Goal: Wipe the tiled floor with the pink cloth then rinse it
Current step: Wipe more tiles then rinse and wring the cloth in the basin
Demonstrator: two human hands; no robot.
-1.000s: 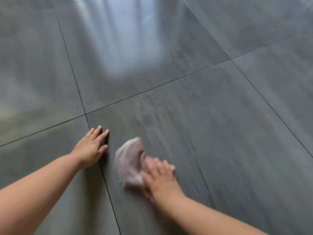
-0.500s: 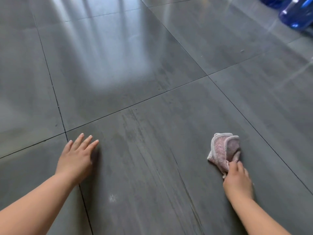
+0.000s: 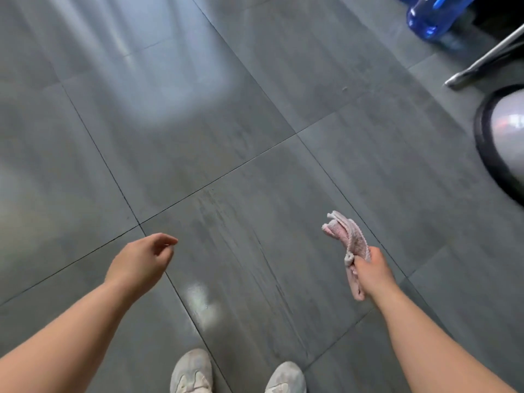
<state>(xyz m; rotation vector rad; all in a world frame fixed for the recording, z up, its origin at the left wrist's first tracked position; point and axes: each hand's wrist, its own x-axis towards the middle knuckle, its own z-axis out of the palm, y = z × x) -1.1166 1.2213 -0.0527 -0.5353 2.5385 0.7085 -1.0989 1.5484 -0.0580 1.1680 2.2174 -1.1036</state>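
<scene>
Above the tiled floor [image 3: 283,80], the right grip [image 3: 371,272] clamps a crumpled pink cloth [image 3: 351,236]; the left grip [image 3: 141,263] hangs slack.

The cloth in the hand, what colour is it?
Pink, with a paler whitish edge. The head view shows the cloth held in the right hand.

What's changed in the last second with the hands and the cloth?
The right hand swept the crumpled pink cloth rightward, then lifted it off the grey tiled floor. The left hand came up off the tile. Unchanged: the cloth stays in the right hand, and the left holds nothing.
</scene>
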